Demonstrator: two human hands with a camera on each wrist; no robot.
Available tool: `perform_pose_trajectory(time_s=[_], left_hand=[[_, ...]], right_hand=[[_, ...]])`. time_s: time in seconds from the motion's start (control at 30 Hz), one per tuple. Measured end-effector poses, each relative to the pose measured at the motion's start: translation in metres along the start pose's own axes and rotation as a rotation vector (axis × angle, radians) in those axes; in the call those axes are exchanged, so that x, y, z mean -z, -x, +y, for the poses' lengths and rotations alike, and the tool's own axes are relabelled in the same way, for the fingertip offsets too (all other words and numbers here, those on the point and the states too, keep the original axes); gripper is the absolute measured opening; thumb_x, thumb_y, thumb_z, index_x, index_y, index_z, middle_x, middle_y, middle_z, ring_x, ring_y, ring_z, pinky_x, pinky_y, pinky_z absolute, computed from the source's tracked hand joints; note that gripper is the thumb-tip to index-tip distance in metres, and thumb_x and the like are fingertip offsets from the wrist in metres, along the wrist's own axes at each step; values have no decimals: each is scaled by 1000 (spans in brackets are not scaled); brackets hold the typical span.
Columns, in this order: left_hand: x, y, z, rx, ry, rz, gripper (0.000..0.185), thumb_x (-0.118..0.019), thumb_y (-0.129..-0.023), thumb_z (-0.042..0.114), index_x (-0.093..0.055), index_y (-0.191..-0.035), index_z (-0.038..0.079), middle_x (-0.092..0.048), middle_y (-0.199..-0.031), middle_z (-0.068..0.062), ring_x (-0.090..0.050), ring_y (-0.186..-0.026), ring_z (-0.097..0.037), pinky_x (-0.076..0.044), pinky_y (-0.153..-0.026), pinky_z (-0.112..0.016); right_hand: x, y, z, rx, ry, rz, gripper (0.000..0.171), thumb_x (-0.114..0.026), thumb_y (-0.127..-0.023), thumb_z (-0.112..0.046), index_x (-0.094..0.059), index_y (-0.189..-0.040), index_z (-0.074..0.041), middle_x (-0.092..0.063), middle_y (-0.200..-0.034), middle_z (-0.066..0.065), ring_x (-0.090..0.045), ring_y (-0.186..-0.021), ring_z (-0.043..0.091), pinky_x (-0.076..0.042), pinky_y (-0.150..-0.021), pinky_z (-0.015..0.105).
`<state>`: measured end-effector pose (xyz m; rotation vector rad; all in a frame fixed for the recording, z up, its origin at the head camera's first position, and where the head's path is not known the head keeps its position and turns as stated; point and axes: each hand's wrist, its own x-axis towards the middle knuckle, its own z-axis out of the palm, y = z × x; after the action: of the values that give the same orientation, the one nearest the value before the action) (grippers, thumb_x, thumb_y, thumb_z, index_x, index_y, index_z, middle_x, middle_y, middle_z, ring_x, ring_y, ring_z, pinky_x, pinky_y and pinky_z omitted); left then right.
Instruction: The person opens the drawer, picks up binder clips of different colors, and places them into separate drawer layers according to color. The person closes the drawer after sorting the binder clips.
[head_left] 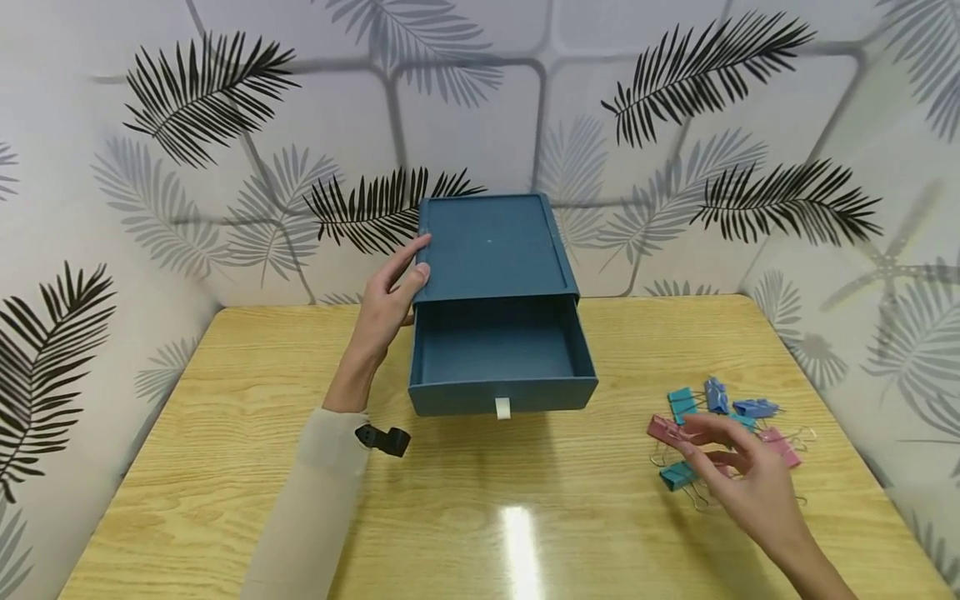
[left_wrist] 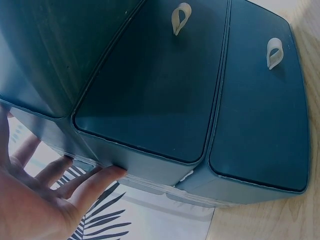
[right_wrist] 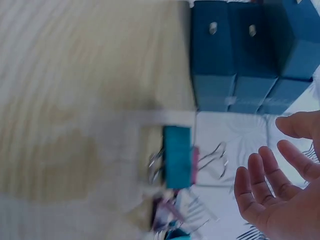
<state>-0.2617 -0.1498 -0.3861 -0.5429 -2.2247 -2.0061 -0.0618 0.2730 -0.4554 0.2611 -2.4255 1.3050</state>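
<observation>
A dark blue drawer unit [head_left: 487, 246] stands at the back of the table, its top drawer [head_left: 502, 396] pulled out and bare inside. My left hand [head_left: 382, 308] rests against the unit's left side, fingers spread. In the left wrist view, its fingertips [left_wrist: 117, 172] touch the side wall. Over a loose cluster of binder clips on the right hovers my right hand [head_left: 750, 475]. Its thumb and index finger are beside a pink binder clip [head_left: 666, 430]. The right wrist view shows these fingers [right_wrist: 270, 175] apart, holding nothing, near a teal binder clip [right_wrist: 177, 157].
Other teal, blue and pink clips lie around the right hand, including a blue binder clip [head_left: 716, 395]. Two closed lower drawers with pale pull loops [left_wrist: 274, 53] show in the left wrist view. Leaf-patterned cloth [head_left: 480, 125] hangs behind the wooden table [head_left: 262, 400].
</observation>
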Motion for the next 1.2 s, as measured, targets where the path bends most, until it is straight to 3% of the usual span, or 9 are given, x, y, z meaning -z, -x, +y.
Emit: perform_pose_trajectory(time_s=[0.23, 0.4, 0.6, 0.7, 0.8, 0.87, 0.97, 1.1, 1.2], left_hand=[[-1, -1, 0, -10, 7, -6, 49, -54, -107, 36, -50, -155, 29, -35, -164, 3, -52, -134, -36, -54, -86, -63], [-1, -2, 1, -13, 0, -3, 49, -54, -107, 37, -50, -154, 29, -35, -163, 4, -52, -133, -34, -55, -83, -58], [-1, -2, 1, 0, 0, -6, 49, -54, -106, 37, -50, -155, 29, -36, -163, 4, -54, -132, -34, -56, -82, -55], [-1, -2, 0, 4, 6, -6, 49, -54, -106, 37, -49, -155, 29, -36, -163, 3, -54, -132, -35, -56, -84, -58], [-2, -1, 1, 4, 12, -8, 49, -54, -107, 37, -49, -155, 29, -36, -163, 3, -54, -132, -36, -55, -85, -61], [-3, -1, 2, 5, 15, -10, 49, -54, -106, 39, -49, -155, 30, -35, -163, 3, -54, -132, -36, -55, -86, -63], [-3, -1, 3, 10, 9, -7, 49, -55, -106, 40, -50, -154, 32, -35, -163, 4, -52, -134, -36, -54, -87, -64], [-2, 0, 2, 20, -3, 4, 49, -55, -106, 40, -50, -154, 32, -35, -163, 3, -53, -133, -36, -53, -88, -65], [-2, 1, 1, 22, -9, 4, 50, -55, -106, 40, -49, -155, 32, -35, -163, 3, -53, -133, -37, -53, -88, -65]], right_hand=[[9, 5, 21, -1, 114, 6, 36, -79, -84, 9, -71, -118, 0, -67, -112, -15, -65, -93, 0, -54, -74, 12], [15, 7, 31, 59, 174, 2, 42, -82, -76, 15, -71, -114, 3, -69, -110, -7, -65, -91, -3, -54, -72, 12], [25, 12, 34, 72, 231, -3, 46, -82, -74, 15, -72, -116, 0, -70, -110, 8, -63, -93, -6, -52, -75, 10], [31, 14, 36, 101, 278, 22, 47, -83, -71, 15, -74, -114, -3, -71, -108, 13, -56, -98, -15, -47, -86, 7], [39, 16, 39, 113, 335, 44, 46, -85, -69, 12, -75, -110, -7, -72, -106, 16, -48, -116, -18, -34, -96, 2], [45, 18, 43, 103, 377, 52, 46, -86, -68, 9, -75, -109, -9, -73, -108, 18, -38, -122, -21, -28, -96, 0], [52, 21, 48, 71, 411, 35, 48, -89, -68, 6, -75, -111, -10, -71, -116, 22, -30, -124, -24, -29, -88, -1], [56, 22, 59, 93, 445, -12, 54, -92, -63, 4, -74, -113, -8, -71, -113, 19, -53, -110, -11, -38, -79, 2], [56, 22, 65, 125, 472, -45, 56, -93, -60, 2, -73, -111, -8, -72, -107, 14, -61, -94, 7, -42, -75, 7]])
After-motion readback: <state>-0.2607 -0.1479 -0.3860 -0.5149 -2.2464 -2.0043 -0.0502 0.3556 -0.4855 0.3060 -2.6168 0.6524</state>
